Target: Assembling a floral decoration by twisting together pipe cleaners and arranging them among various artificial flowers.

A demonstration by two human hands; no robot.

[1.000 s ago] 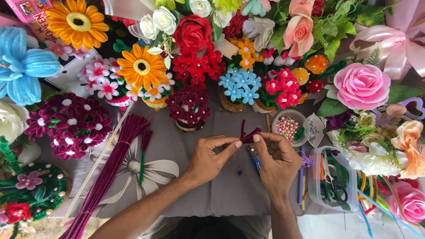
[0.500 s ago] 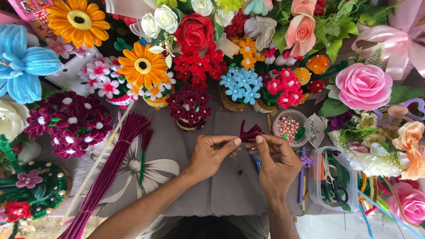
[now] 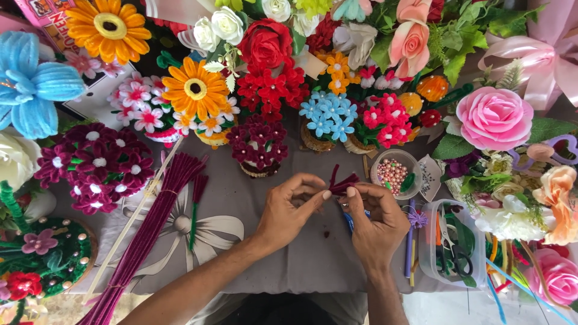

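Both hands meet mid-surface: left hand (image 3: 289, 210) and right hand (image 3: 376, 219), each grip pinched on 1 dark red pipe-cleaner piece (image 3: 342, 182) held just above the grey cloth (image 3: 313, 265). Bead bowl (image 3: 394, 174) just beside it, maroon pipe-cleaner bundle (image 3: 150, 232) well left

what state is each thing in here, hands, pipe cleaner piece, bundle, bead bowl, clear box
left hand: pinching the pipe cleaner piece at thumb and forefinger
right hand: pinching the same piece from the other side
pipe cleaner piece: maroon, bent, held above the cloth
pipe cleaner bundle: maroon, lying flat, untouched
bead bowl: upright, holding beads
clear box: open, scissors inside
cloth: grey, spread flat
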